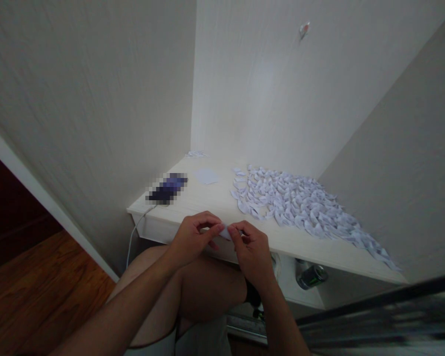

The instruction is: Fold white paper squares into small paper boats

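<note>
Paper (225, 232) is pinched by left hand (196, 236) and right hand (253, 247) near the front edge of the shelf (203, 199). Folded papers (294, 200) are heaped rightward.

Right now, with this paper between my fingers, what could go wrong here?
The small white paper, pinched between your left hand and right hand near the front edge of the white shelf, might slip toward your lap. The white cable hangs from the phone beside your leg; a snag could drag the phone. Loose folded paper pieces spread toward the front edge at right, so a bump may scatter some.
</note>
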Available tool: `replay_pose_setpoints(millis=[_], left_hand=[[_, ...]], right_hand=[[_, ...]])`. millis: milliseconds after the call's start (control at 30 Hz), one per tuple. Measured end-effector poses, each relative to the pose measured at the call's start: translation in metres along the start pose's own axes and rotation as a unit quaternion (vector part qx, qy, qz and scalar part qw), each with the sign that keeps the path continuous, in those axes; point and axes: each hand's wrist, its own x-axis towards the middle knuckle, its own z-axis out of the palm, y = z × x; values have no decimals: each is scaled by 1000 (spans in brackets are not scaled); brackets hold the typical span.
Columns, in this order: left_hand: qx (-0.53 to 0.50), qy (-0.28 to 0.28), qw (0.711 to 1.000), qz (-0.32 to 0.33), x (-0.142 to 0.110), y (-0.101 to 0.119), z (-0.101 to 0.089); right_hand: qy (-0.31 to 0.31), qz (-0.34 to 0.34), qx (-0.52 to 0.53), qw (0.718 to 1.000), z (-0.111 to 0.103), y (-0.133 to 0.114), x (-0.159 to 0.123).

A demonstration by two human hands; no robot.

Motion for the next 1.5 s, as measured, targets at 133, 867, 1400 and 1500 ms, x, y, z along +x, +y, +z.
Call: replay_pose_setpoints(millis=[133, 867, 1400, 1500], left_hand=[[4, -2, 1000, -7, 0, 0, -1], [6, -19, 996, -88, -1, 1, 3], [233, 17, 972, -8, -6, -8, 13], [238, -15, 971, 7, -7, -7, 14]], right_hand=[[-15, 7, 15, 1000, 0, 2, 0], [40, 43, 94, 994, 11, 8, -4], [221, 164, 317, 907, 58, 15, -1], [234, 175, 327, 899, 59, 14, 0]])
